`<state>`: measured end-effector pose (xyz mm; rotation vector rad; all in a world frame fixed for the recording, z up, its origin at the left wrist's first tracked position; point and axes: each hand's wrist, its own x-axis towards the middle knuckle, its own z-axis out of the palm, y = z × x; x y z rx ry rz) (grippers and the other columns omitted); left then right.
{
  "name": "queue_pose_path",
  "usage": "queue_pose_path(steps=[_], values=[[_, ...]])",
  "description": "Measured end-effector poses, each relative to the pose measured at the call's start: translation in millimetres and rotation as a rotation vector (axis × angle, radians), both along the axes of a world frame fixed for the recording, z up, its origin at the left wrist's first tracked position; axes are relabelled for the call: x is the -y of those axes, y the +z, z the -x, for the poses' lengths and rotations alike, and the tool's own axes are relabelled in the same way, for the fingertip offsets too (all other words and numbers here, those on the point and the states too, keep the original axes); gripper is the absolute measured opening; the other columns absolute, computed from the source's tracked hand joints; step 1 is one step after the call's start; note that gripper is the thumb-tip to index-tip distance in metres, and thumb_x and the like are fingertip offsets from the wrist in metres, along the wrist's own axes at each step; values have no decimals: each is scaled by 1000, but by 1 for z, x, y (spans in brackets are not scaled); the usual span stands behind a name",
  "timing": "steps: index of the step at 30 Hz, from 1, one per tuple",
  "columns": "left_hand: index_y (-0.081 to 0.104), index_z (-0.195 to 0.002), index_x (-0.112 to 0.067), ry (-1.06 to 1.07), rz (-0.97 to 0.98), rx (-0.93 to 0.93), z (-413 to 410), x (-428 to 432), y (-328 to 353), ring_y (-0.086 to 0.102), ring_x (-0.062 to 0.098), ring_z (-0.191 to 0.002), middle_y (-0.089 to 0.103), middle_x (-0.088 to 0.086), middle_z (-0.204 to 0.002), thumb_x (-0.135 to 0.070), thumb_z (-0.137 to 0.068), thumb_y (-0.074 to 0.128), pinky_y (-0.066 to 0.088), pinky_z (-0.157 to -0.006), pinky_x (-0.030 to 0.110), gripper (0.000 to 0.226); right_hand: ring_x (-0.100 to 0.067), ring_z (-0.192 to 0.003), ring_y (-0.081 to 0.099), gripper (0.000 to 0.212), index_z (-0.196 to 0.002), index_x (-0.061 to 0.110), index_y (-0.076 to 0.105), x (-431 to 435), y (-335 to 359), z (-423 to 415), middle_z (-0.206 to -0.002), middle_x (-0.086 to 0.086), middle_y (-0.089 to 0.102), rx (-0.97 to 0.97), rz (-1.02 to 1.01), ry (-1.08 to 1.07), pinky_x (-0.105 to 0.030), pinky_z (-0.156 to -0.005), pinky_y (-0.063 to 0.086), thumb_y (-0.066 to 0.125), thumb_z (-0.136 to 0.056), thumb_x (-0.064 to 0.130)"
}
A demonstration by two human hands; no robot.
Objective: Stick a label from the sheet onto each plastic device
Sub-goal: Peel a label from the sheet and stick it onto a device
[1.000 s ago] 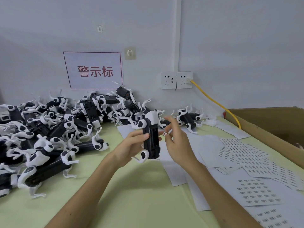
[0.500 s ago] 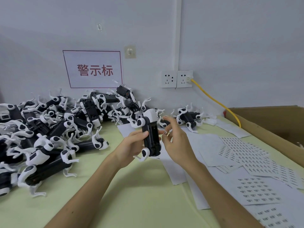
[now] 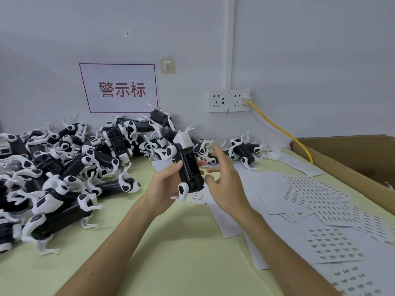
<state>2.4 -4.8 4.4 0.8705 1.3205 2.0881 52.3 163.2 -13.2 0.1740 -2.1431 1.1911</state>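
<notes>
gripping device, left hand, right hand spread

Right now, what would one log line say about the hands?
left hand: grips device | right hand: open, fingers spread beside it | label sheets: lying flat, to the right

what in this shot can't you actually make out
Head view only:
- Label on the held device: none visible; its far side is hidden by its own body and the left hand.
- Print on the label sheets: too small to read.
- Inside of the cardboard box: hidden by its wall, cut off by the right edge.
- Device pile: cut off by the left edge.
</notes>
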Motion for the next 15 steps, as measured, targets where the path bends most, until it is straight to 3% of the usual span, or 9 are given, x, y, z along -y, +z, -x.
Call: queue_pose_path(steps=[3, 5, 7, 12, 15], values=[[77, -116, -23, 47, -17, -25, 5, 2, -5, 69, 22, -105, 72, 3, -119, -47, -94, 55, 43, -97, 40, 39, 1, -100, 63, 58, -142, 34, 47, -2, 5, 1, -127, 15, 59, 37, 169, 7, -16, -74, 46, 58, -92, 5], [76, -118, -26, 48, -4, -58, 4, 1, -6, 70, 20, -102, 73, -2, -116, -48, -97, 50, 34, -89, 41, 40, -4, -83, 68, 34, -118, 31, 63, -6, 9, 0, -107, 14, 68, 58, 313, 6, -16, -67, 45, 61, -93, 8], [75, -120, -27, 42, 19, -74, 2, 1, -5, 70, 18, -103, 73, -4, -116, -55, -91, 60, 29, -81, 40, 43, -7, -69, 69, 20, -102, 27, 69, -10, 12, -1, -95, 10, 71, 85, 428, 18, -19, -66, 47, 63, -93, 9], [73, -122, -27, 13, 47, -94, 1, -1, -3, 67, 18, -104, 71, -3, -116, -63, -81, 69, 27, -72, 34, 55, -3, -60, 65, 9, -96, 20, 74, -11, 14, -3, -80, 12, 72, 140, 564, 73, -15, -60, 48, 68, -92, 16], [72, -123, -25, -17, 69, -42, 0, -2, -2, 64, 24, -99, 69, 9, -113, -64, -74, 76, 37, -49, 20, 63, -3, -60, 64, 8, -98, 18, 74, -10, 14, -3, -78, 13, 72, 158, 593, 86, -14, -59, 47, 70, -91, 18]])
